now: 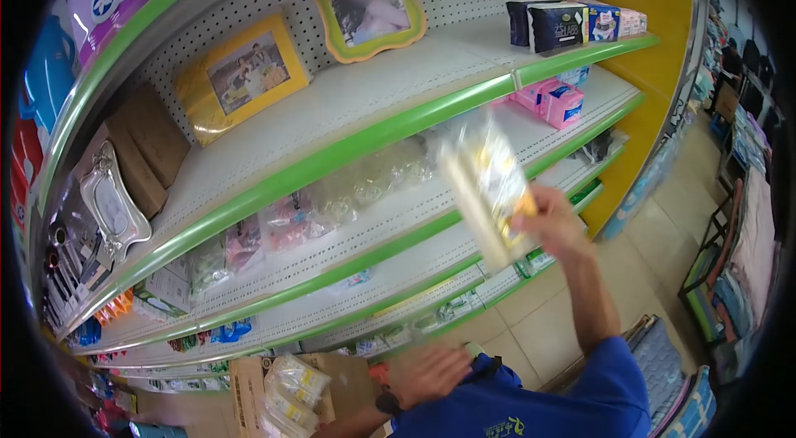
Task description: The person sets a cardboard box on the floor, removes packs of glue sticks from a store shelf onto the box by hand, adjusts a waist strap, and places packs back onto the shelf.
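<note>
My right hand [554, 222] is raised in front of the shelves, its fingers closed on the lower right edge of a plastic-wrapped photo frame [487, 185]. The frame has a thick cream edge and a yellow-and-white printed front, blurred by motion. Low down, close to my blue shirt [531, 409], my left hand [435, 376] has its fingers stretched out and holds nothing. Beside it stands an open cardboard box [247, 388] with several clear-wrapped packages [292, 396] in it.
Green-edged shelves [365, 144] curve across the view. On the upper one stand a yellow photo frame [242, 77], a green wavy photo frame [365, 3], a silver frame [114, 202] and black packs [557, 26]. Pink packs [551, 102] lie below. Folded textiles [750, 231] are at right.
</note>
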`<move>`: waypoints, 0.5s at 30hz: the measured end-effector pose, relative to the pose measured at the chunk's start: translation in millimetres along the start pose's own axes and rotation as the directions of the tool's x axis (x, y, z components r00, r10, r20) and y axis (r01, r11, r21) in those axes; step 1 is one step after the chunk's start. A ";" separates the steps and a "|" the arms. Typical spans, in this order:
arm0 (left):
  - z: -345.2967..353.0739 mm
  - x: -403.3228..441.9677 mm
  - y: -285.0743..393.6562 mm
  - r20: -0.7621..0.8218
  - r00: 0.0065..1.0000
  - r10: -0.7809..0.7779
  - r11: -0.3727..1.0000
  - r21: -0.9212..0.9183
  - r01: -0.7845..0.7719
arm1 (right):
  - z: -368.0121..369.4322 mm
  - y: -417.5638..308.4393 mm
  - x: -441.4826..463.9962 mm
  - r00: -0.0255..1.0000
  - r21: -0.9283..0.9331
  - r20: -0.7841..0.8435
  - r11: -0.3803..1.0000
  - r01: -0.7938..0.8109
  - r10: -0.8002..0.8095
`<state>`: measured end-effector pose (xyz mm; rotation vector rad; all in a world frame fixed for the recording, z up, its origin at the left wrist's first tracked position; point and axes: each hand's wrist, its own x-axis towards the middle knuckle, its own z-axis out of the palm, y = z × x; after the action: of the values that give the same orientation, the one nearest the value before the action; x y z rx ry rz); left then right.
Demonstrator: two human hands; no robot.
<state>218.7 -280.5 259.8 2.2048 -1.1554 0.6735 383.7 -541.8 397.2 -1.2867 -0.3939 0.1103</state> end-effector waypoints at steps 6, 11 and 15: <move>37.2 -12.2 -4.6 0.195 0.980 -0.032 0.984 -0.164 0.065 | -23.2 -120.3 94.5 0.969 -0.070 0.063 0.967 0.245 -0.241; 63.0 -13.6 -30.5 0.307 0.943 -0.129 0.987 -0.051 0.152 | -19.8 -147.2 180.1 0.974 -0.237 -0.025 0.948 0.213 -0.226; 75.6 -6.4 -25.3 0.456 0.885 -0.094 0.985 -0.086 0.150 | -47.5 -131.9 250.9 0.985 -0.267 -0.066 0.954 0.138 -0.161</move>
<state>249.9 -315.7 195.2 2.3732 -1.2205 0.0264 614.9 -548.2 567.8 -1.5107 -0.4400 -0.1306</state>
